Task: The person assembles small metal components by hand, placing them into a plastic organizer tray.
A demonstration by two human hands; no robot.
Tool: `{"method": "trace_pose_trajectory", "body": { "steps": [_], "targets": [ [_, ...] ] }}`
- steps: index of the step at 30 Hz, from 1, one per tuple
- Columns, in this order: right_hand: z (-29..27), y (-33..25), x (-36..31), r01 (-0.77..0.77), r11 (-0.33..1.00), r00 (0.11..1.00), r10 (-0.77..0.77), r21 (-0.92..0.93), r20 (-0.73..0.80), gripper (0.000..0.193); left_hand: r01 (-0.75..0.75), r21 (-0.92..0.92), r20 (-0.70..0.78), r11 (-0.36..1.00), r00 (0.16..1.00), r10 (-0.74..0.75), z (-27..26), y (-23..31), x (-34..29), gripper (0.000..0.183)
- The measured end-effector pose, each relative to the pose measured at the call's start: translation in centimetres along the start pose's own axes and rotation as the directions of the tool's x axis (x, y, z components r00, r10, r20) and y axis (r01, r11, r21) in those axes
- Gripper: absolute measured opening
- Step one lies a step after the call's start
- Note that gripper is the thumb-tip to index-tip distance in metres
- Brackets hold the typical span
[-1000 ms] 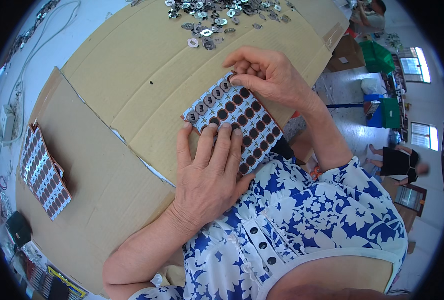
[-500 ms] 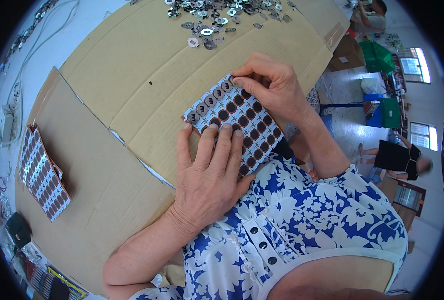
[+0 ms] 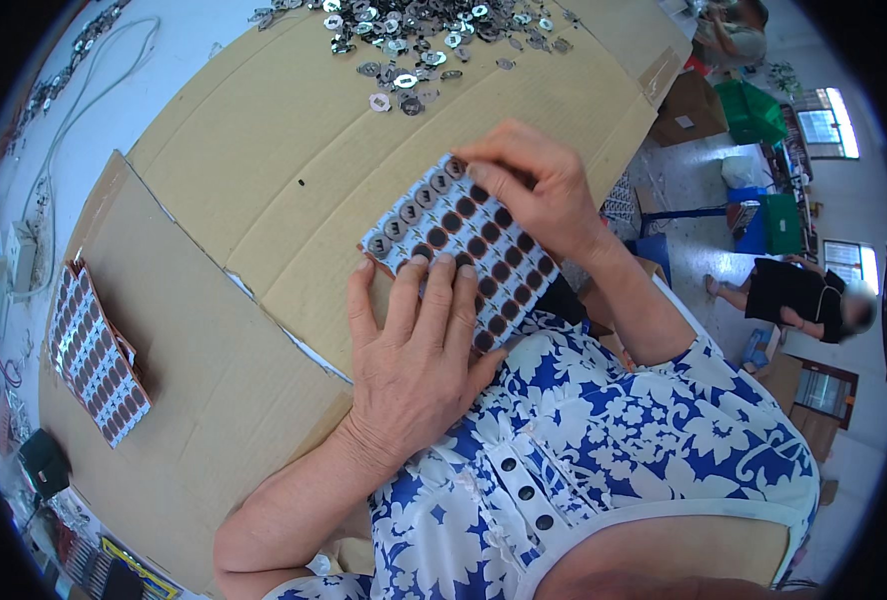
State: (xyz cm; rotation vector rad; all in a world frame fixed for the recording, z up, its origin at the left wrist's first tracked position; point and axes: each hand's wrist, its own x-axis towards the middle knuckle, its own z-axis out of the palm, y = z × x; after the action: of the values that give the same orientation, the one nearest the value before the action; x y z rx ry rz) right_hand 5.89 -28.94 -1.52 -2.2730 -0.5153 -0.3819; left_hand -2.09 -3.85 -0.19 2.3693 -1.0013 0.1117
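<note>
A sheet point(image 3: 505, 262) printed in light blue, with rows of dark round spots, lies on the cardboard in front of me. Along its far left edge runs a row of grey metal discs point(image 3: 395, 224), each with a dark mark. My left hand point(image 3: 409, 340) rests flat on the sheet's near left part, fingers stretched and slightly apart, covering some spots. At the sheet's far corner is my right hand point(image 3: 539, 190), thumb and forefinger bent together beside the last disc. Whether anything sits between those fingertips is hidden.
Loose metal discs point(image 3: 404, 40) lie heaped at the far side of the cardboard point(image 3: 264, 130). A folded stack of similar sheets point(image 3: 99, 355) stands at the left. A white cable point(image 3: 64, 110) runs along the left. Two other people are in the background at the right.
My right thumb and fingers have drawn back slightly from the corner, so the last disc of the row shows more. My left hand stays on the sheet.
</note>
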Motion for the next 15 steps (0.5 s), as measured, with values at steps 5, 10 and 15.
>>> {"method": "trace_pose_trajectory", "body": {
  "steps": [5,10,15],
  "targets": [
    [0.2,1.3,4.6,-0.134,0.988,0.987,0.140,0.071,-0.075,0.020,0.048,0.052,-0.070,0.997,0.997,-0.045,-0.3,-0.5,0.2,0.078],
    [1.7,2.7,6.8,0.083,0.984,0.997,-0.082,-0.160,0.012,0.017,0.040,0.053,-0.068,0.998,0.997,-0.037,-0.1,-0.5,0.0,0.078],
    [-1.4,2.6,5.0,-0.271,0.944,0.962,0.272,0.190,0.024,0.013,0.012,0.003,-0.055,1.000,0.998,-0.012,-0.7,-0.1,0.1,0.085]
  ]
}}
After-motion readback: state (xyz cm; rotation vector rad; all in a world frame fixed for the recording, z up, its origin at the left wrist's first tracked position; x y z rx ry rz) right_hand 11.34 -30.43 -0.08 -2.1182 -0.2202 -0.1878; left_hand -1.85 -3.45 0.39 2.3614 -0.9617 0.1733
